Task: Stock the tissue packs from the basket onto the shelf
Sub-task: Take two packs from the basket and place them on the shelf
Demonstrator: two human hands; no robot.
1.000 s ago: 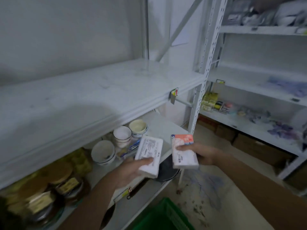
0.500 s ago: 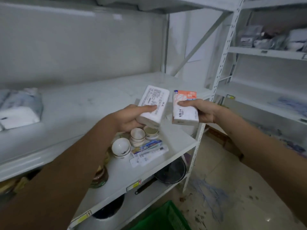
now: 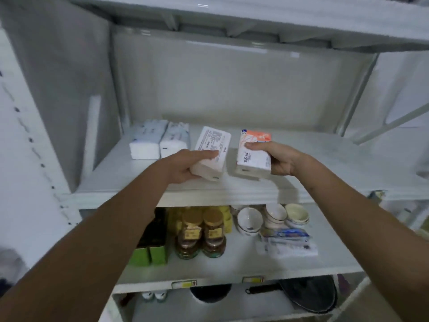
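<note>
My left hand (image 3: 185,167) grips a white tissue pack with printed text (image 3: 212,149), held just above the white shelf (image 3: 313,163). My right hand (image 3: 282,159) grips a white tissue pack with an orange top (image 3: 254,154), its lower end at or near the shelf surface. The two packs are side by side, a small gap between them. Two more tissue packs (image 3: 160,141) lie at the shelf's back left, just left of my left hand's pack. The basket is out of view.
The shelf below holds glass jars (image 3: 200,233), green boxes (image 3: 151,247), bowls (image 3: 271,217) and flat packets (image 3: 287,240). A dark pan (image 3: 308,296) lies on the lowest shelf. The upper shelf's underside hangs close overhead. A metal upright (image 3: 41,147) stands at the left.
Both hands have carried their packs up from the lower shelf level and in over the middle shelf. The view has turned left to face the shelf; the green basket has left the frame.
</note>
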